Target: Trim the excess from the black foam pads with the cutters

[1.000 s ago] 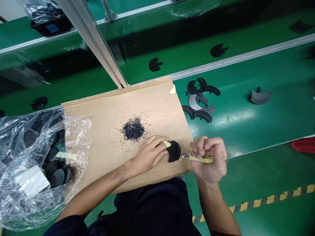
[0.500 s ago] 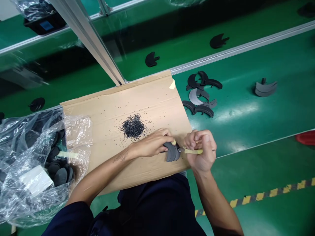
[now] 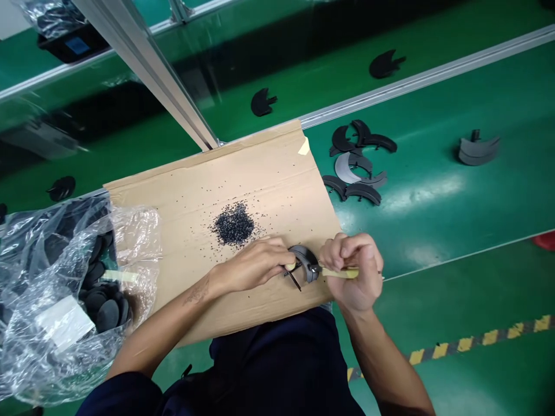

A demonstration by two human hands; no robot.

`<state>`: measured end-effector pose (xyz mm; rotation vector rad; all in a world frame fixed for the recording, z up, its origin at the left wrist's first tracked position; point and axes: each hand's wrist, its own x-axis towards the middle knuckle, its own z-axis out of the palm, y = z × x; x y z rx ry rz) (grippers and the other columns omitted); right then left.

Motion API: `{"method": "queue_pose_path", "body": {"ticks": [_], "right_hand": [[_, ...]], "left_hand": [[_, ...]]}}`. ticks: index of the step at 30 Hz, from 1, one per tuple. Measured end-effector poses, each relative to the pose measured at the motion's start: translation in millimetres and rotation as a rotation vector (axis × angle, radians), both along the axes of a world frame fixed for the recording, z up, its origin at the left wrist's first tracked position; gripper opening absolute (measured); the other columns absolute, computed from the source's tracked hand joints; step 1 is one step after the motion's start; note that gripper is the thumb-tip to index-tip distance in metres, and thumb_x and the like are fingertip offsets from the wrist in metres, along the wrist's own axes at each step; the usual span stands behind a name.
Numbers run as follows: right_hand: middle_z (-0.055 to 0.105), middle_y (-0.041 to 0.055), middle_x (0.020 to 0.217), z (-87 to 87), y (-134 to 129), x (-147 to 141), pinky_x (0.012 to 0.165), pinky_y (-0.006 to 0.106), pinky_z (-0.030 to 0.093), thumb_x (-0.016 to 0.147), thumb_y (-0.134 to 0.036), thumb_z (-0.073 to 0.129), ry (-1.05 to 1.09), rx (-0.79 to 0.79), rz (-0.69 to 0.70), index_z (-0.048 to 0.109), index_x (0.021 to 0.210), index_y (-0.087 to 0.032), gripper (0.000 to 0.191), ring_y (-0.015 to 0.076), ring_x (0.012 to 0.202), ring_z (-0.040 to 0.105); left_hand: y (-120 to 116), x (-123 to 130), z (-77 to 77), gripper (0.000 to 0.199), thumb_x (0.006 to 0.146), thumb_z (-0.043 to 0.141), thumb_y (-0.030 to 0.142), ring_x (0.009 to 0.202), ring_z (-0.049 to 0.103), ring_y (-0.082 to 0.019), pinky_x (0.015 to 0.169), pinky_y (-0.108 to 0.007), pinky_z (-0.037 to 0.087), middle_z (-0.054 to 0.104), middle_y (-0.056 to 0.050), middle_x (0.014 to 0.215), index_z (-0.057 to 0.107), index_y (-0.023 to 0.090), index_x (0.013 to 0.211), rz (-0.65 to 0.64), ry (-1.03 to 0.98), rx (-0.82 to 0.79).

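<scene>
A green desk (image 3: 433,231) fills the frame, with an aluminium rail (image 3: 147,63) running from the upper left down to a flattened cardboard sheet (image 3: 277,173) near the middle. At the lower left, a clear plastic bag (image 3: 39,300) overlaps the cardboard's left edge and holds black rubber discs (image 3: 107,315). On the desk just right of the cardboard lies a loose group of cut black arcs (image 3: 355,164), with a small stack of grey arcs (image 3: 477,151) well apart to the right. A mound of black crumbs (image 3: 233,224) sits at the centre of the cardboard. Near the cardboard's lower edge, the left hand (image 3: 251,266) grasps a dark curved rubber piece (image 3: 306,263), and a thin dark sliver (image 3: 295,280) sticks out below it. The right hand (image 3: 353,271) is clenched around a yellow-handled craft knife (image 3: 340,273), its blade touching that piece.
</scene>
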<state>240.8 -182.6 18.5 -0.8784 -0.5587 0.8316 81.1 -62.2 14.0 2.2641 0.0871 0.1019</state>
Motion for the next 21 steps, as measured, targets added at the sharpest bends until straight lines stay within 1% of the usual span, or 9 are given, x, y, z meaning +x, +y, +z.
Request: {"method": "queue_pose_path", "body": {"ticks": [3,9,13,16,21], "right_hand": [[0.038,-0.0048,0.056,-2.3,4,-8,0.048,0.026,0.028,0.101,-0.046,0.055,0.003,0.007,0.037,0.055,0.075,-0.022,0.036,0.0112,0.047,0.031],[0.038,-0.0047,0.057,-9.8,10,-21,0.048,0.027,0.03,0.102,-0.044,0.053,-0.029,0.003,0.095,0.054,0.076,-0.022,0.034,0.0122,0.048,0.032],[0.038,-0.0047,0.056,-14.1,8,-24,0.048,0.028,0.03,0.102,-0.044,0.053,-0.076,0.003,0.101,0.053,0.075,-0.022,0.035,0.0125,0.048,0.033],[0.038,-0.0046,0.057,-16.9,6,-25,0.05,0.029,0.03,0.102,-0.045,0.053,-0.125,0.015,0.108,0.053,0.074,-0.022,0.036,0.0124,0.049,0.035],[0.038,-0.0042,0.058,-17.6,4,-25,0.051,0.03,0.031,0.102,-0.045,0.053,-0.224,0.054,0.173,0.053,0.074,-0.021,0.037,0.0128,0.05,0.038]], "left_hand": [[-3,-2,-2.0,0.023,0.102,0.046,0.016,0.079,0.052,-0.016,0.076,-0.028,0.042,0.057,-0.002,0.078,0.056,0.018,0.082,0.008,-0.004,0.053],[-6,-2,-2.4,0.024,0.102,0.044,0.016,0.081,0.053,-0.016,0.078,-0.028,0.044,0.056,-0.002,0.079,0.058,0.018,0.082,0.008,-0.013,0.101],[-7,-4,-3.2,0.027,0.103,0.043,0.018,0.082,0.053,-0.016,0.08,-0.028,0.045,0.056,-0.003,0.081,0.06,0.017,0.082,0.025,-0.016,0.113],[-7,-5,-4.5,0.028,0.104,0.042,0.019,0.086,0.055,-0.017,0.083,-0.028,0.045,0.058,-0.004,0.083,0.06,0.017,0.083,0.014,-0.023,0.113],[-8,-7,-9.1,0.029,0.105,0.041,0.02,0.087,0.056,-0.017,0.084,-0.029,0.045,0.063,-0.004,0.087,0.062,0.018,0.085,0.009,-0.065,0.121]]}}
